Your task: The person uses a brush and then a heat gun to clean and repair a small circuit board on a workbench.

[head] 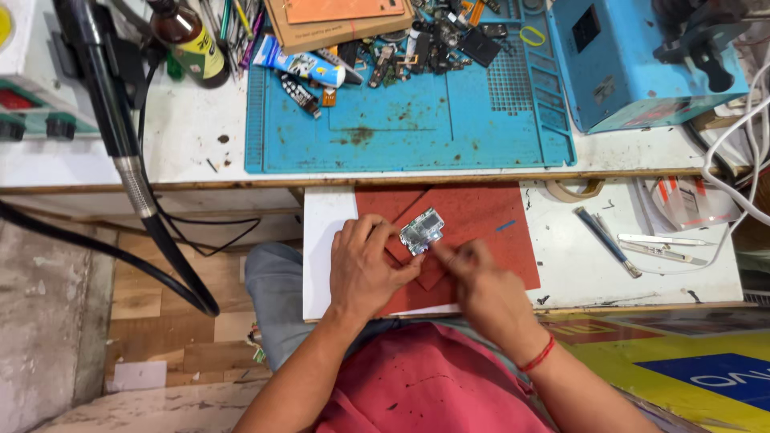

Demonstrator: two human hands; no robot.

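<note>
A small silvery circuit board (422, 231) lies on a red mat (489, 224) spread over a white pull-out shelf (322, 240). My left hand (365, 269) rests on the mat with its fingertips pinching the board's left edge. My right hand (481, 285) reaches in from the right; its thumb and forefinger touch the board's lower right corner. Whether a thin tool sits in those fingers I cannot tell. A red thread circles my right wrist.
A blue work mat (401, 120) on the bench above carries several loose parts, a tube and a cardboard box. A brown bottle (188, 40) stands at the upper left, a blue machine (642, 64) at the upper right. Tweezers (662, 240) and a blue-handled tool (605, 240) lie on the shelf's right.
</note>
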